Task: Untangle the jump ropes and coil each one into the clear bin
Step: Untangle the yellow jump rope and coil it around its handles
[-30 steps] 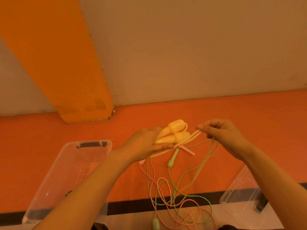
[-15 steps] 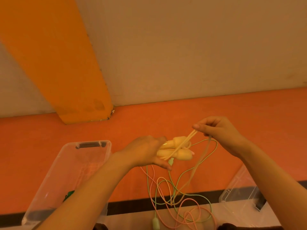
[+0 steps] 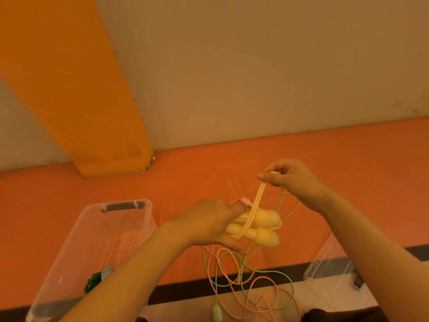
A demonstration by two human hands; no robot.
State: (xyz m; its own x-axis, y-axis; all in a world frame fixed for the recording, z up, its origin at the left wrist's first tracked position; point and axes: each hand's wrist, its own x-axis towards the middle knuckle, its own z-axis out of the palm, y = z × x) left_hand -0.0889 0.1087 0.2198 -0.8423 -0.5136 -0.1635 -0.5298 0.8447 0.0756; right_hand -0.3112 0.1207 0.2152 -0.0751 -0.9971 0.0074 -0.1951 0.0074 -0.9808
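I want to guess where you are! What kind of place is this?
Probably a gym or playroom: an orange floor, a plain wall with an orange pillar, clear storage bins and tangled jump ropes.

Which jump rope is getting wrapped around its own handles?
The yellow rope: it loops around the fat yellow handles. The pink and green ropes dangle loose.

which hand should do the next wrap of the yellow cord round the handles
Right. The right hand already pinches the yellow cord taut above the handles, free to circle them. The left hand grips both handles and probably has to keep holding them.
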